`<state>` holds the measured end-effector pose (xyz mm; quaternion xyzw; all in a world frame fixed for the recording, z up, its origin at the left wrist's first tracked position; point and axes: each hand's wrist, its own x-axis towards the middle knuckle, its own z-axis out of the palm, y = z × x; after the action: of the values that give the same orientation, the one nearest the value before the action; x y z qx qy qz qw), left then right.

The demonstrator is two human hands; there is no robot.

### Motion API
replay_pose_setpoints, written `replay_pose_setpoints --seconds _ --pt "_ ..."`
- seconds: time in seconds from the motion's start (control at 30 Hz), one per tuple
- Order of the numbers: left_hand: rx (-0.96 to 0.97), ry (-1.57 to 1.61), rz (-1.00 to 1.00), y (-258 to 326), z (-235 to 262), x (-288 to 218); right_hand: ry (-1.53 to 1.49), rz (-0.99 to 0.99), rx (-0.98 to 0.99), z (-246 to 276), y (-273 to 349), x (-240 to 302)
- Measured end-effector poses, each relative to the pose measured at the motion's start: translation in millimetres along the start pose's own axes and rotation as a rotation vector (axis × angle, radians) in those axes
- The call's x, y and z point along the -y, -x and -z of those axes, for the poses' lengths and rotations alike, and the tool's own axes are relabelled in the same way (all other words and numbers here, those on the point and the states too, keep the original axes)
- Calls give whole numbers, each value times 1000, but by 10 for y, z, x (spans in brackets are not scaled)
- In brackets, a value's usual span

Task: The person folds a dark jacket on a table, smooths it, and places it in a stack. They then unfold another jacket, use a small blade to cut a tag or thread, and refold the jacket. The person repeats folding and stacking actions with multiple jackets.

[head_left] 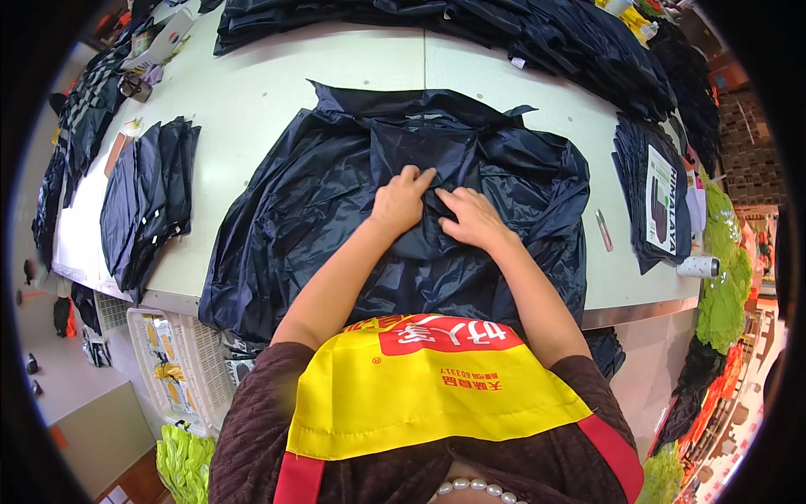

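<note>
I wear this fisheye on my head — it looks steeply down past my yellow bib point(437, 395), near my left hand point(400, 203) and right hand point(472, 218), bending the worktable point(252, 92) toward its rim.

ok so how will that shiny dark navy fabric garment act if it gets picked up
The shiny dark navy fabric garment will probably hang floppy, since it lies in loose folds and creases. Its glossy surface suggests it may be somewhat slippery. The fine wrinkles hint at thin cloth, so it is likely light for its spread.

Garment point(424, 273) on table point(243, 126) between cloth stacks point(149, 206)
</note>
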<state>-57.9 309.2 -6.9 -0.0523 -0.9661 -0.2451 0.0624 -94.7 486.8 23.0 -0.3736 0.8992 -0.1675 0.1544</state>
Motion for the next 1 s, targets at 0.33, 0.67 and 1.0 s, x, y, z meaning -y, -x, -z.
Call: replay_pose_setpoints --seconds 0.33,0.67,1.0 --pt "347 284 -273 209 562 21 -252 110 -322 -201 66 -293" --pt "218 271 135 -197 97 466 237 452 -398 153 -67 43" --pt "-49 24 -361 -60 155 256 -170 384 -354 -212 -312 -560"
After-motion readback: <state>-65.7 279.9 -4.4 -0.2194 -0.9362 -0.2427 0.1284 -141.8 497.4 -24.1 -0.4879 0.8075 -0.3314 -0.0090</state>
